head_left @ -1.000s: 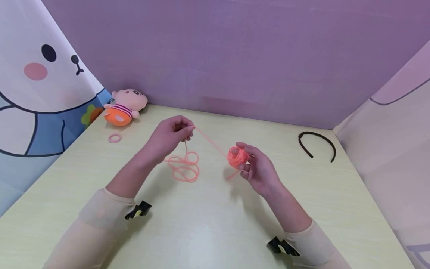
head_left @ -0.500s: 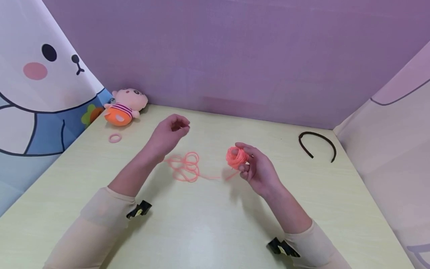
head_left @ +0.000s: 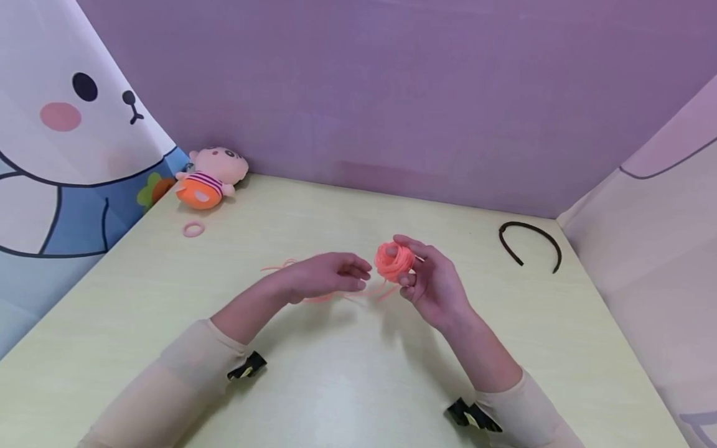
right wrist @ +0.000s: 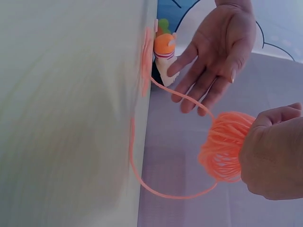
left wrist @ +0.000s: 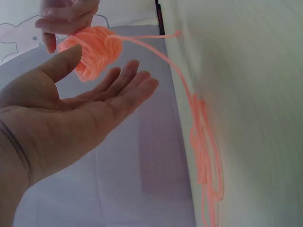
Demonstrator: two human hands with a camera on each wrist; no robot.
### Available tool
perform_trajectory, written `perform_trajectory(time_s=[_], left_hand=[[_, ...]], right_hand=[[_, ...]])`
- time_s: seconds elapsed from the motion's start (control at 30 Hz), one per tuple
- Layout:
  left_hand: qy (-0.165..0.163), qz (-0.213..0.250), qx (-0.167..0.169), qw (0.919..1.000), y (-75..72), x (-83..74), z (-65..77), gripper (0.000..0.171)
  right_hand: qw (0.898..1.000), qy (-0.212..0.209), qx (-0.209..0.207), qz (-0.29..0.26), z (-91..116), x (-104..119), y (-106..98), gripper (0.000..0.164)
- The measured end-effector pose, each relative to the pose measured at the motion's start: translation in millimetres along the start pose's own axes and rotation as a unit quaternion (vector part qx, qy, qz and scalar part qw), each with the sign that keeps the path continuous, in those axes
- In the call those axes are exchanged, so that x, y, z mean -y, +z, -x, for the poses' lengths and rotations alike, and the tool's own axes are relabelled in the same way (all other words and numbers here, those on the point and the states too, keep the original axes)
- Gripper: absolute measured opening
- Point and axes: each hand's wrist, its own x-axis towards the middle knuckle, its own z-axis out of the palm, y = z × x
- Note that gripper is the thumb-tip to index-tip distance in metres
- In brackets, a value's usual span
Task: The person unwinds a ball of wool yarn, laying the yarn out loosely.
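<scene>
A coil of coral-orange yarn (head_left: 394,264) is held up above the table by my right hand (head_left: 434,283), whose fingers and thumb curl round its right side. My left hand (head_left: 330,274) is just left of the coil, palm toward it, fingers loosely extended and holding nothing, as the left wrist view shows. From the coil a strand runs down to loose loops of yarn (left wrist: 203,146) on the table. A second, short tail (left wrist: 151,36) hangs from the coil. In the head view my left hand covers much of the loose loops.
A plush doll (head_left: 208,177) in a striped top lies at the back left of the table (head_left: 347,386), with a pink ring (head_left: 193,229) in front of it. On the right lies a dark headband (head_left: 532,233). Curtains enclose the back and sides.
My left hand first let go of the strand, which dropped to the table. It has since come right and nearer, beside the coil. My right hand stays nearly still, holding the coil.
</scene>
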Motion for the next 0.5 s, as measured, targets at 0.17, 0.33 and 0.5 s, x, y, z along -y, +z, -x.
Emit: perform_trajectory(time_s=[0.17, 0.33, 0.5], left_hand=[[-0.001, -0.016, 0.03, 0.9994, 6.1, 1.3, -2.0, 0.048], [-0.006, -0.031, 0.038, 0.9988, 5.8, 1.4, -1.6, 0.035], [-0.003, -0.033, -0.001, 0.9995, -0.9, 0.4, -0.4, 0.016]], right_hand=[[1.0, -0.001, 0.008, -0.022, 0.6, 0.6, 0.3, 0.031], [0.999, -0.002, 0.016, -0.032, 1.4, 1.0, 0.9, 0.032], [0.999, 0.0, 0.02, -0.034, 1.7, 1.3, 1.4, 0.034]])
